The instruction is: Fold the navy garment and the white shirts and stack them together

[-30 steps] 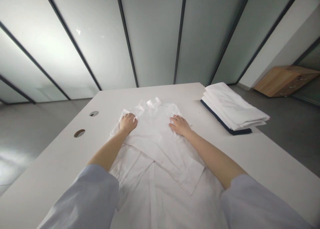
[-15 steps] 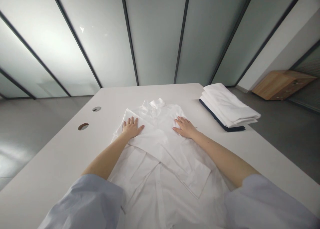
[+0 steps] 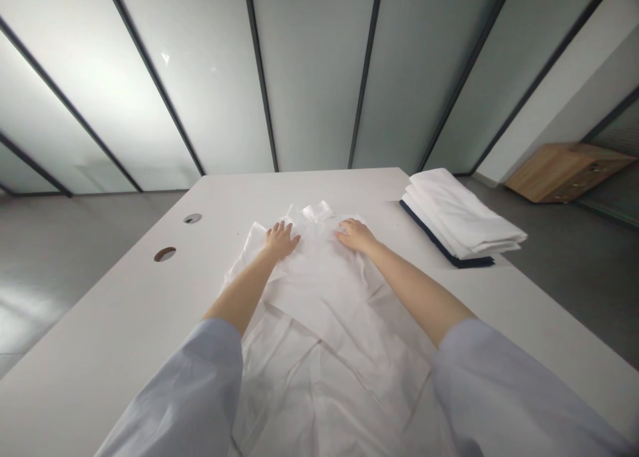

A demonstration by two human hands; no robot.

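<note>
A white shirt (image 3: pixel 319 304) lies spread on the table in front of me, one sleeve folded slantwise across its front. Clear plastic (image 3: pixel 317 211) shows at its collar, at the far end. My left hand (image 3: pixel 281 240) rests on the cloth left of the collar, fingers spread and pointing away from me. On the other side my right hand (image 3: pixel 355 235) touches the shirt near the shoulder, its fingers apart and slightly bent. Neither hand has cloth gathered in it as far as I can see.
A stack of folded white cloth (image 3: pixel 462 214) lies on a dark navy folded piece (image 3: pixel 449 254) at the table's right edge. Two round holes (image 3: pixel 165 254) pierce the white table (image 3: pixel 114 310) at left. Behind stand frosted glass panels (image 3: pixel 314 78) and a wooden cabinet (image 3: pixel 559 171).
Both hands have slid farther away from me and closer together, toward the collar. Near the right shoulder the cloth has wrinkled, and the folded sleeve has shifted slightly.
</note>
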